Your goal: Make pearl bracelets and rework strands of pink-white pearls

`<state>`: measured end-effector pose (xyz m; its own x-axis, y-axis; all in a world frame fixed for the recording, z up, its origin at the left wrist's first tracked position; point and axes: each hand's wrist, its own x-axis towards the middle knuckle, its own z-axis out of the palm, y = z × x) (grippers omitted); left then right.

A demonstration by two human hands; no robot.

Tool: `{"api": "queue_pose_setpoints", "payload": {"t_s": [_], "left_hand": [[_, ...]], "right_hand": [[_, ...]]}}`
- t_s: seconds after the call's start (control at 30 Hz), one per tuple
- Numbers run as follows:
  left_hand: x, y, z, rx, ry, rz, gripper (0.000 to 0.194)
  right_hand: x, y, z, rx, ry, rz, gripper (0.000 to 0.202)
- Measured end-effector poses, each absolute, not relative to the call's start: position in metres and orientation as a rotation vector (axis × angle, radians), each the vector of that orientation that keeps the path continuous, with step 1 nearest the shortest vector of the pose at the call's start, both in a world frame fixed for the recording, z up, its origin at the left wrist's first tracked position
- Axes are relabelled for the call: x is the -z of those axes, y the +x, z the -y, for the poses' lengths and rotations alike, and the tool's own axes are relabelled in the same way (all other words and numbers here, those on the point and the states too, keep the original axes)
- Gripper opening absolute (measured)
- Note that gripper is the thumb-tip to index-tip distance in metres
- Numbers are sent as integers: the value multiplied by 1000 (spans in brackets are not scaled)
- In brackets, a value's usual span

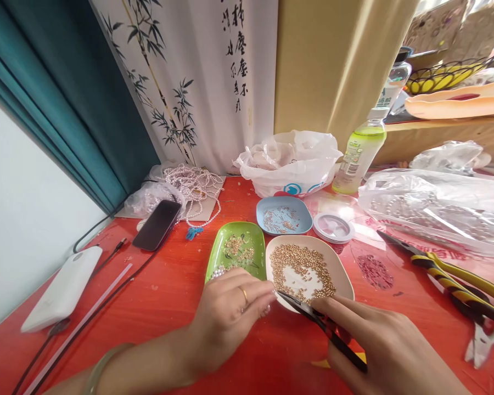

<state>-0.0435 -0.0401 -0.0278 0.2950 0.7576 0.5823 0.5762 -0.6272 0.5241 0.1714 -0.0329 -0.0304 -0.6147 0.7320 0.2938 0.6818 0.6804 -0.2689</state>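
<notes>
My left hand [230, 312] is closed in a pinch over the front of the trays. What its fingertips hold is too small to name; a few pale beads show below the fingers. My right hand [379, 334] grips a pair of pliers [327, 328] with dark handles. Their narrow jaws reach the left fingertips, above the rim of a cream tray [343, 269] of gold beads [300, 260]. Partly behind my left hand is a green tray [214, 247] with small gold pieces and pearly beads. A blue tray [267, 204] behind them holds fine metal pins.
Yellow-and-black pliers [448, 269] lie at the right beside a clear bag [428, 208]. A white plastic bag [288, 164], a bottle [360, 151] and a round lid [333, 227] stand behind the trays. Leftward are pearl strands [193, 184], a phone [157, 224] and a power bank [61, 288] with cables.
</notes>
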Motion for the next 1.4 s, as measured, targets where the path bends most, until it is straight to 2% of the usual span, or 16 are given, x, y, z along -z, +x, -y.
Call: {"api": "queue_pose_setpoints", "payload": {"t_s": [0.23,0.43,0.7,0.93,1.4], "left_hand": [[29,-44,41,-1251,2354,-1197,17],[32,-44,39,-1255,2294,-1190,14],[22,-44,35,-967,1723,-1361,16],[21,-39,33,-968,1073,-1268,14],[26,-31,38,-1043,856,-1244,16]], "right_hand": [[26,168,32,-242,-1113,2493,21],[27,170,34,-278,-1109,2512,25],[28,171,32,-264,-1103,2516,19],[28,169,33,-300,-1099,2520,19],[44,168,38,-120,-1035,2481,20]]}}
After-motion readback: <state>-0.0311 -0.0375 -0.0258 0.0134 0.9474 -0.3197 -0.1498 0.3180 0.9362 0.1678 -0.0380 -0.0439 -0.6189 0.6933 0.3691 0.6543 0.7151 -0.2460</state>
